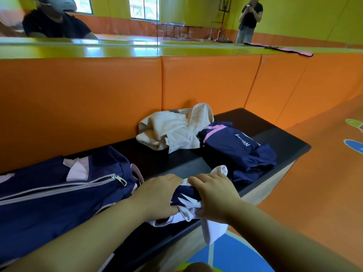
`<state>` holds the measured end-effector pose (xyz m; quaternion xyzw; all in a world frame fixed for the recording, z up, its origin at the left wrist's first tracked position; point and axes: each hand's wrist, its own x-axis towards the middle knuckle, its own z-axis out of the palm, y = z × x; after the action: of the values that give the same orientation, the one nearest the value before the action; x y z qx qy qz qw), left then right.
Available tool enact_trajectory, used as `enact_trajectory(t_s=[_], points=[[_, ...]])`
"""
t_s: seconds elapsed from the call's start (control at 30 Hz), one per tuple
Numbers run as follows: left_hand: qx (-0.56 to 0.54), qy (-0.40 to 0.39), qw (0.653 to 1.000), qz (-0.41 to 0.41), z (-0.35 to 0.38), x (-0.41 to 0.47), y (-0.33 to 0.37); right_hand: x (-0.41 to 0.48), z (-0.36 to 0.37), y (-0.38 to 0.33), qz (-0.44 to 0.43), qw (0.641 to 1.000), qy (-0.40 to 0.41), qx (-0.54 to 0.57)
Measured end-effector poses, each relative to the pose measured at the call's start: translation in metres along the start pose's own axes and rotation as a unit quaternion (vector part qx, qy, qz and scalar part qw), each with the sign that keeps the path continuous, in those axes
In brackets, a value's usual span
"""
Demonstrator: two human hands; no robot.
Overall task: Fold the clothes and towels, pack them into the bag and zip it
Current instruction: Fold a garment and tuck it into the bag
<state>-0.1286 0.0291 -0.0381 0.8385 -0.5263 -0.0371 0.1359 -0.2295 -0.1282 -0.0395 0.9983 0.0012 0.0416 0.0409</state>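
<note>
A navy, white and pink garment [187, 195] lies bunched at the front edge of the black bench [275, 134], a white part hanging over the edge. My left hand [157, 195] and my right hand [214, 195] both grip it, side by side. To the left lies the navy bag [49, 193] with a pale zip; its slider [118, 178] sits at the right end. A crumpled cream towel [172, 130] rests against the back pad. Beside it on the right lies a navy garment [235, 148] with a pink stripe and white lettering.
Orange wall padding [98, 95] backs the bench, with a mirror above it. The mirror shows a person standing with a phone [249, 18] and a table. The orange floor [324, 183] with coloured markings lies to the right of and below the bench.
</note>
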Motion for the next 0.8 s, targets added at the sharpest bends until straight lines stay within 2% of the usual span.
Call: enact_trajectory(t_s=[0.1, 0.23, 0.37, 0.53, 0.73, 0.8], points=[[-0.011, 0.039, 0.999, 0.010, -0.004, -0.017, -0.002, -0.001, -0.007, -0.003, -0.004, 0.999, 0.018, -0.028], [-0.014, 0.116, 0.993, -0.010, -0.017, -0.052, -0.017, -0.008, -0.020, -0.005, 0.026, 0.998, 0.048, -0.014], [0.068, 0.186, 0.980, -0.018, -0.035, -0.097, -0.035, -0.017, -0.044, -0.009, 0.072, 0.993, 0.094, 0.007], [0.050, 0.159, 0.981, -0.100, -0.051, -0.153, -0.056, -0.018, -0.085, -0.028, 0.084, 0.983, 0.166, 0.003], [0.123, 0.149, 0.976, -0.099, -0.054, -0.218, -0.088, -0.005, -0.118, -0.073, 0.025, 0.977, 0.214, -0.007], [0.137, 0.123, 0.977, -0.110, -0.056, -0.236, -0.096, 0.002, -0.123, -0.090, -0.009, 0.972, 0.234, -0.001]])
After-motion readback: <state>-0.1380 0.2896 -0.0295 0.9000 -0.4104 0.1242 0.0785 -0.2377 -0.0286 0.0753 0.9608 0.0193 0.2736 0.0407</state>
